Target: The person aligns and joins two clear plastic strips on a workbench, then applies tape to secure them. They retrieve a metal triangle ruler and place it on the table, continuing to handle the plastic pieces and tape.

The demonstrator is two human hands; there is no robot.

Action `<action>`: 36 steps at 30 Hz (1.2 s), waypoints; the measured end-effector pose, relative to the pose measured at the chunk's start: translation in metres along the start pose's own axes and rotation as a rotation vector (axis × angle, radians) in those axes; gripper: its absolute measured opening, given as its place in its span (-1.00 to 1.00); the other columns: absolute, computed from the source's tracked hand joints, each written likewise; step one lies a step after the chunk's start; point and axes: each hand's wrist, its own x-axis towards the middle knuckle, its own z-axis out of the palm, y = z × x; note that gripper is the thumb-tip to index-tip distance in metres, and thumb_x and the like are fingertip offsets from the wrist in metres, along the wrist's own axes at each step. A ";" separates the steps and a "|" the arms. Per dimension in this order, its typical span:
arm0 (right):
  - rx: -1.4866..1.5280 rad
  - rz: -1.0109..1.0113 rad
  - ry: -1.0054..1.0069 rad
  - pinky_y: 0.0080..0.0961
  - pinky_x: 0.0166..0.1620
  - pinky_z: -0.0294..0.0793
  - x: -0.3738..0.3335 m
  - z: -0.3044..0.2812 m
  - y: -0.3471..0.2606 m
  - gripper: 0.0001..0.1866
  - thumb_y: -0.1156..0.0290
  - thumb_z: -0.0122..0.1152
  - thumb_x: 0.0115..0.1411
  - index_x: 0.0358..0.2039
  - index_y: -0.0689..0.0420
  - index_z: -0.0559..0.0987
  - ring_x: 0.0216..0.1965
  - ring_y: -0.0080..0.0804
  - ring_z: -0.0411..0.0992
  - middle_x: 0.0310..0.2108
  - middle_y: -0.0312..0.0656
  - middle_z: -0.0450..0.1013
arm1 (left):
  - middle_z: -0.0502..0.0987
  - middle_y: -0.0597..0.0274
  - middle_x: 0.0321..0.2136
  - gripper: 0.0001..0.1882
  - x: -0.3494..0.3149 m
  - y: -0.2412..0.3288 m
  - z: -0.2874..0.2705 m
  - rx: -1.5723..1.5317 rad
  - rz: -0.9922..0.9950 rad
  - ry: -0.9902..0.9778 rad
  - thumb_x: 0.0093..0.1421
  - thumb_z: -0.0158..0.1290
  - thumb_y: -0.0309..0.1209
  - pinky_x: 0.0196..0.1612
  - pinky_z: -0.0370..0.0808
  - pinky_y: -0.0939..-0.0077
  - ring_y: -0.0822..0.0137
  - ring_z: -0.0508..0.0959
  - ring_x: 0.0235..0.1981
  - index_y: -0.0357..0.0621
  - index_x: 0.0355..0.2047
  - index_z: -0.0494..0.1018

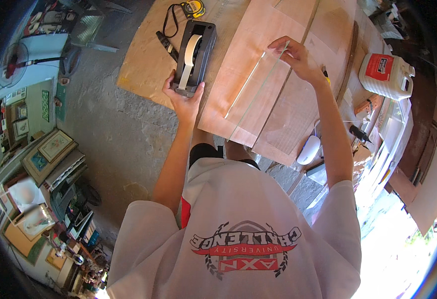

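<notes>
My left hand [184, 102] grips the near end of a black tape dispenser [207, 47] from below, thumb and fingers on its two sides. Inside the dispenser sits a roll of cream-coloured tape [193, 46], with a strip running down toward the near end. My right hand [298, 59] pinches the far end of a clear, glass-like piece with a thin greenish edge [263, 83], over the wooden board [218, 112]. How wide this clear piece is, I cannot tell. A bright line lies on the board to its left.
A yellow tape measure [193, 8] and a black tool with a strap [166, 46] lie beyond the dispenser. To the right stand a white jug [385, 74] with a red label and a white rounded device [309, 150]. Framed pictures [49, 152] lean at the left.
</notes>
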 end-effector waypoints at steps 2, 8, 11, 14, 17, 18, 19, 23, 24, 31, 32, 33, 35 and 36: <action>0.001 -0.005 0.023 -0.50 0.04 0.39 0.000 0.003 0.002 -0.79 0.55 0.13 0.27 -0.08 0.08 0.52 -0.05 -0.55 0.40 -0.07 -0.36 0.48 | 0.27 -0.17 0.14 -0.09 -0.001 -0.007 -0.008 0.014 -0.096 -0.107 -0.09 0.46 -0.40 0.23 0.28 0.22 0.02 0.37 0.14 -0.24 0.15 0.09; 0.016 0.003 0.082 -0.49 0.03 0.40 -0.004 0.010 0.000 -0.80 0.49 0.16 0.28 -0.07 0.09 0.53 -0.07 -0.52 0.42 -0.09 -0.37 0.49 | 0.18 -0.18 0.19 -0.19 -0.003 0.001 -0.035 0.141 0.156 -0.104 0.01 0.39 -0.28 0.26 0.19 0.08 -0.03 0.25 0.22 -0.22 0.12 0.11; -0.024 0.036 0.108 -0.49 0.01 0.41 -0.005 0.010 -0.007 -0.79 0.46 0.18 0.28 -0.07 0.10 0.53 -0.09 -0.51 0.42 -0.12 -0.36 0.50 | 0.17 -0.17 0.20 -0.23 -0.024 0.026 -0.064 0.141 0.418 -0.097 0.10 0.31 -0.14 0.24 0.20 0.06 -0.07 0.25 0.20 -0.22 0.12 0.12; -0.039 0.061 0.114 -0.49 -0.01 0.42 -0.006 0.012 -0.015 -0.79 0.45 0.19 0.28 -0.07 0.10 0.53 -0.10 -0.52 0.43 -0.15 -0.35 0.50 | 0.19 -0.15 0.18 -0.30 -0.055 0.045 -0.075 -0.116 0.325 -0.437 0.16 0.22 -0.15 0.21 0.22 0.11 -0.05 0.25 0.17 -0.22 0.13 0.12; -0.046 0.064 0.124 -0.49 -0.03 0.42 -0.004 0.013 -0.019 -0.79 0.44 0.19 0.29 -0.07 0.10 0.53 -0.11 -0.51 0.44 -0.17 -0.35 0.50 | 0.20 -0.15 0.17 -0.29 -0.074 0.049 -0.078 -0.126 0.223 -0.564 0.14 0.25 -0.21 0.22 0.22 0.10 -0.04 0.25 0.18 -0.23 0.14 0.12; -0.051 0.068 0.129 -0.49 -0.04 0.43 -0.004 0.014 -0.019 -0.80 0.44 0.18 0.29 -0.07 0.10 0.53 -0.12 -0.51 0.44 -0.18 -0.35 0.50 | 0.19 -0.15 0.18 -0.27 -0.076 0.048 -0.078 -0.093 0.212 -0.537 0.13 0.27 -0.23 0.22 0.22 0.10 -0.03 0.25 0.18 -0.24 0.15 0.11; -0.057 0.063 0.130 -0.49 -0.05 0.43 -0.003 0.014 -0.019 -0.80 0.44 0.18 0.30 -0.07 0.10 0.53 -0.12 -0.51 0.44 -0.18 -0.35 0.49 | 0.19 -0.14 0.18 -0.25 -0.076 0.046 -0.078 -0.089 0.219 -0.492 0.12 0.28 -0.24 0.22 0.22 0.10 -0.03 0.25 0.18 -0.26 0.16 0.10; -0.073 0.031 0.126 -0.50 -0.08 0.42 -0.001 0.016 -0.016 -0.80 0.43 0.18 0.30 -0.07 0.10 0.52 -0.13 -0.50 0.45 -0.18 -0.34 0.50 | 0.14 -0.15 0.22 -0.14 -0.053 0.026 -0.059 0.174 0.039 -0.218 0.10 0.31 -0.31 0.25 0.19 0.11 -0.01 0.22 0.22 -0.32 0.23 0.02; -0.078 0.028 0.127 -0.50 -0.09 0.42 -0.001 0.016 -0.015 -0.80 0.43 0.18 0.30 -0.07 0.10 0.52 -0.13 -0.50 0.46 -0.18 -0.33 0.50 | 0.12 -0.15 0.23 -0.13 -0.044 0.020 -0.051 0.151 0.008 -0.195 0.11 0.31 -0.33 0.26 0.17 0.12 0.00 0.20 0.23 -0.33 0.25 -0.01; -0.104 0.061 0.141 -0.51 -0.10 0.42 -0.004 0.016 -0.021 -0.81 0.48 0.15 0.29 -0.08 0.11 0.51 -0.13 -0.51 0.46 -0.15 -0.32 0.49 | 0.06 -0.14 0.28 -0.12 -0.020 0.017 -0.044 0.056 0.073 -0.085 0.15 0.27 -0.32 0.30 0.09 0.16 0.03 0.19 0.25 -0.33 0.27 -0.07; -0.112 0.064 0.140 -0.51 -0.10 0.43 -0.005 0.016 -0.023 -0.81 0.49 0.15 0.29 -0.08 0.12 0.51 -0.13 -0.51 0.46 -0.15 -0.33 0.49 | 0.07 -0.13 0.27 -0.12 -0.015 0.019 -0.049 0.032 0.057 -0.056 0.16 0.27 -0.31 0.30 0.09 0.16 0.03 0.20 0.24 -0.32 0.27 -0.07; -0.117 0.057 0.139 -0.51 -0.10 0.43 -0.006 0.015 -0.025 -0.80 0.50 0.14 0.29 -0.08 0.12 0.51 -0.14 -0.51 0.46 -0.15 -0.33 0.49 | 0.07 -0.13 0.27 -0.13 -0.009 0.022 -0.055 -0.009 0.072 -0.024 0.16 0.26 -0.31 0.30 0.09 0.15 0.02 0.21 0.23 -0.32 0.27 -0.07; -0.113 0.131 0.118 -0.51 -0.02 0.38 -0.008 0.015 -0.027 -0.74 0.59 0.11 0.26 -0.05 0.10 0.51 -0.04 -0.54 0.41 -0.06 -0.35 0.49 | 0.09 -0.14 0.26 -0.13 0.002 0.026 -0.063 -0.040 0.055 -0.058 0.16 0.27 -0.31 0.30 0.10 0.14 0.01 0.22 0.22 -0.31 0.26 -0.06; -0.102 0.158 0.106 -0.51 0.02 0.36 -0.007 0.015 -0.027 -0.71 0.63 0.09 0.24 -0.03 0.09 0.51 0.01 -0.55 0.39 -0.02 -0.36 0.48 | 0.10 -0.14 0.25 -0.13 0.008 0.026 -0.065 -0.030 0.025 -0.122 0.14 0.28 -0.30 0.30 0.10 0.14 0.01 0.23 0.21 -0.30 0.25 -0.05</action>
